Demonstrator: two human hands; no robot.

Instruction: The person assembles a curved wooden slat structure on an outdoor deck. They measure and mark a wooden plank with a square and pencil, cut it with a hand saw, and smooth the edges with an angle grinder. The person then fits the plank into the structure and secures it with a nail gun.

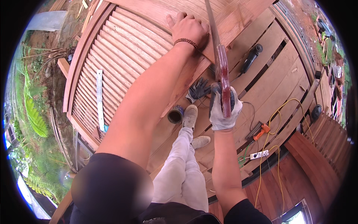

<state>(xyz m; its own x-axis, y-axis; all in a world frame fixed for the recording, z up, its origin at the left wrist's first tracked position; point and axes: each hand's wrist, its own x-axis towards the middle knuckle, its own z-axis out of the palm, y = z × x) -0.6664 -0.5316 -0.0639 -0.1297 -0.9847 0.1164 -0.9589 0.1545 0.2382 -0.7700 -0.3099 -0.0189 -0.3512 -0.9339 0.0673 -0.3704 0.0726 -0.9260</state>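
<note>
My left hand [188,30], bare with a beaded bracelet at the wrist, lies on the wooden frame of a louvered panel [125,41]. Its fingers are spread on the wood. In a white and dark work glove, my right hand [225,108] grips the reddish-brown handle of a handsaw [223,71]. The saw stands edge-on, and its narrow blade runs away from me over the panel's right-hand frame, just right of my left hand. Whether the teeth touch the wood I cannot tell. A metal ruler [100,99] rests on the slats to the left.
Below on the plank floor [283,78] are a dark power tool [252,58], a loose glove [198,89] and an open can [175,114] by my shoes. To the right lie an orange tool [263,130], a white power strip [259,154] and a yellow cord [279,109]. Gaps run between the planks.
</note>
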